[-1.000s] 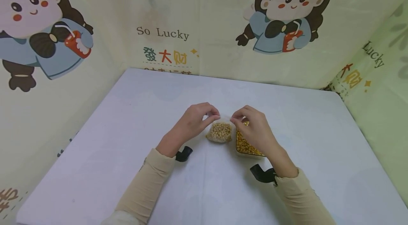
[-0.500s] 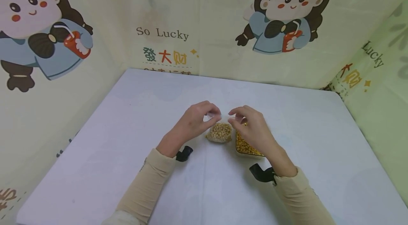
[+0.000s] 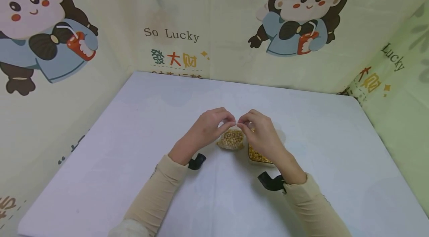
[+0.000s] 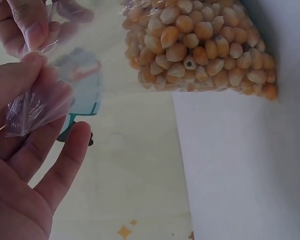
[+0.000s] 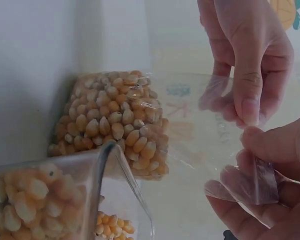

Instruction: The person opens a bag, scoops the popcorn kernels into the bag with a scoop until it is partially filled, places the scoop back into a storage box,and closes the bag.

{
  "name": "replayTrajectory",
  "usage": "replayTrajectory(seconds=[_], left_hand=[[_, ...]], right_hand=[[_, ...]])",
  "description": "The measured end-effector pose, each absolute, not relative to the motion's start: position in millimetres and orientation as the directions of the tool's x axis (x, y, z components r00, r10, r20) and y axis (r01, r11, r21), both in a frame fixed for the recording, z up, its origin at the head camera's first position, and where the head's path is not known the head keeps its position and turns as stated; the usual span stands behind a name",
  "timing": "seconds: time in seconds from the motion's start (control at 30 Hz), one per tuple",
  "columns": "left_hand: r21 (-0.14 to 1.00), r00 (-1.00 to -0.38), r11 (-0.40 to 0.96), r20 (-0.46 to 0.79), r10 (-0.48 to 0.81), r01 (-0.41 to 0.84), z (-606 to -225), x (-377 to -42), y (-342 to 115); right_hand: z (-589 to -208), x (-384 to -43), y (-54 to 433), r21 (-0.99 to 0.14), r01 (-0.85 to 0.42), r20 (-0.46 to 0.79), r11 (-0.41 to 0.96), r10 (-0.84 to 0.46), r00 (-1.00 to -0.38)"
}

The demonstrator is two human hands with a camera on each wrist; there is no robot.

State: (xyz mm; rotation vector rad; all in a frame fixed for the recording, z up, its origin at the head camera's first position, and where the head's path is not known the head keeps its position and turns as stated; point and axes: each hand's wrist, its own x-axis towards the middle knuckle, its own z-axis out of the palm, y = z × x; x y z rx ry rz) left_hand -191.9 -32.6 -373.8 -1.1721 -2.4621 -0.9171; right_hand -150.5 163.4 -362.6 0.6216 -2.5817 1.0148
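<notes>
A clear plastic zip bag (image 3: 232,139) with corn kernels in its lower part stands on the table. My left hand (image 3: 214,123) pinches the bag's top edge between thumb and fingers. My right hand (image 3: 263,130) pinches the same edge beside it, the fingertips of both hands meeting. In the right wrist view the bag's upper part (image 5: 195,125) is see-through and stretched up to the fingers. The left wrist view shows the kernels (image 4: 200,45) bulging the bag's bottom, with a wrinkled top corner under my left thumb.
A clear square container (image 3: 261,161) of corn kernels stands right of the bag, partly hidden under my right hand. The white table (image 3: 167,110) meets a printed cloth wall (image 3: 231,62) at the back and sides. A black wrist mount (image 3: 270,182) hangs from each wrist.
My right hand has moved left along the bag's top edge until its fingertips meet those of my left hand, which has shifted slightly right. The filled part of the bag stays in place.
</notes>
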Motion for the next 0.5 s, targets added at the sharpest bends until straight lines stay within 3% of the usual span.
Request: replayTrajectory(seconds=[0.5], left_hand=[[0.423, -0.570, 0.382, 0.616, 0.544, 0.821, -371, -201, -41]], right_hand=[[-359, -154, 178, -0.477, -0.592, 0.509, 0.649, -0.345, -0.789]])
